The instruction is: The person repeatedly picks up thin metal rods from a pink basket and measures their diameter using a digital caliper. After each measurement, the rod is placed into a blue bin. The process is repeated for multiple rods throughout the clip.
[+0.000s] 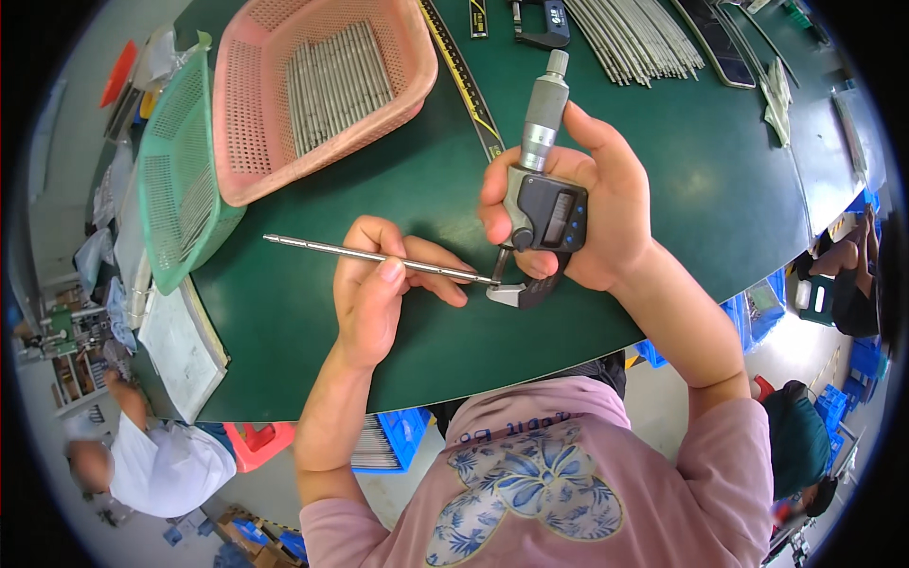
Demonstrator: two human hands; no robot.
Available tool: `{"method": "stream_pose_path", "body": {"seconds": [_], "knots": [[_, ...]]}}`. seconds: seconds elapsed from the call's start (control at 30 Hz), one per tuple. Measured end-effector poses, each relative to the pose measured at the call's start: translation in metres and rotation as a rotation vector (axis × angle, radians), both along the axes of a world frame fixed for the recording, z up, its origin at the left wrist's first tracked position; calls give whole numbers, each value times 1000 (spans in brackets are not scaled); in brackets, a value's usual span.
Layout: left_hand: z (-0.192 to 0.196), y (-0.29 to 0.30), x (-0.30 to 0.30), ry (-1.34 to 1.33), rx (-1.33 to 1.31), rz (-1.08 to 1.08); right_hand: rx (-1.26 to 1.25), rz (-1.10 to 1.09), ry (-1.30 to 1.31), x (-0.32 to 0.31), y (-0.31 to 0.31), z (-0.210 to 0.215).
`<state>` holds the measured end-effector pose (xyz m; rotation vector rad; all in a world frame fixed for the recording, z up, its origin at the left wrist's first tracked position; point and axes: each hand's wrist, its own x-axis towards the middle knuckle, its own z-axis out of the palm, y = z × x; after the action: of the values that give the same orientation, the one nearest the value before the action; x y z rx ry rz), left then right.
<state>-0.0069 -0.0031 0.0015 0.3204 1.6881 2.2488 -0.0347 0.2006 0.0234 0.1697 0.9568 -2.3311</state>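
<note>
My left hand [377, 289] pinches a thin steel rod [322, 249] and holds it level above the green table [398, 189]. The rod's right end sits in the jaw of a digital micrometer [542, 204]. My right hand [606, 213] grips that micrometer by its dark body, its ribbed thimble pointing up and away from me. The two hands are a few centimetres apart, over the table's near edge.
A pink basket [237, 114] with several steel rods stands at the back left, a tilted green basket [175, 170] beside it. A long ruler [464, 80] lies on the table. More rods [634, 38] lie at the back. A second micrometer [542, 24] rests nearby. A person [161, 464] crouches at lower left.
</note>
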Motion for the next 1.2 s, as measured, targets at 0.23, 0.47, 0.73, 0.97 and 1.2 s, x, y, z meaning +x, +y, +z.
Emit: {"method": "stream_pose_path", "body": {"seconds": [0.23,0.47,0.73,0.97,1.2], "knots": [[-2,-2,2,-25,108,-39,29,-5,47,2,-1,-1],[-6,15,10,-79,188,-58,36,-8,36,-1,0,-2],[-6,13,7,-134,169,-38,-114,16,21,-1,0,-6],[-3,9,12,-214,198,-9,-236,68,82,1,-1,-3],[-12,9,9,-83,199,3,-226,157,125,5,4,-3]]}}
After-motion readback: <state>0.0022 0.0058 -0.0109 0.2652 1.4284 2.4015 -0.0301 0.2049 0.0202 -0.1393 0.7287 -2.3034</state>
